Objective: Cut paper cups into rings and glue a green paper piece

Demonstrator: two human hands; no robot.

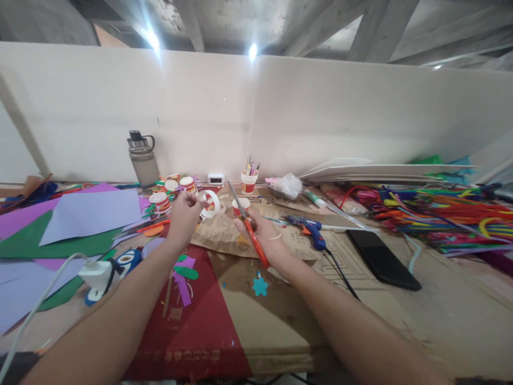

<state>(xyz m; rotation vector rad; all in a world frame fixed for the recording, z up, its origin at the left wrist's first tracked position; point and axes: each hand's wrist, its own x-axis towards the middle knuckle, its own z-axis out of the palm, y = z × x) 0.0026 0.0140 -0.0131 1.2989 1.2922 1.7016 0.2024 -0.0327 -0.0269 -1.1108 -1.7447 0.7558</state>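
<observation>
My left hand (185, 215) is closed, its fingertips pinched at the left edge of a white ring-shaped piece (217, 202), which stands tilted above the table. The ring's exact kind is unclear. My right hand (262, 235) grips a pair of scissors (256, 243) by the orange-red handles, blades pointing up and away. Behind the scissors stands a small red and white paper cup (241, 206), partly hidden by the blade and hand. Nearer to me lies a blue flower-shaped cutout (259, 285), and green and purple paper scraps (185, 289) are below my left wrist.
A blue glue gun (315, 232) and a black phone (382, 259) lie to the right, before heaped pipe cleaners (449, 214). Coloured paper sheets (88, 214) and a white plug (96, 272) are left. A water bottle (143, 160) and a pen cup (249, 182) stand behind.
</observation>
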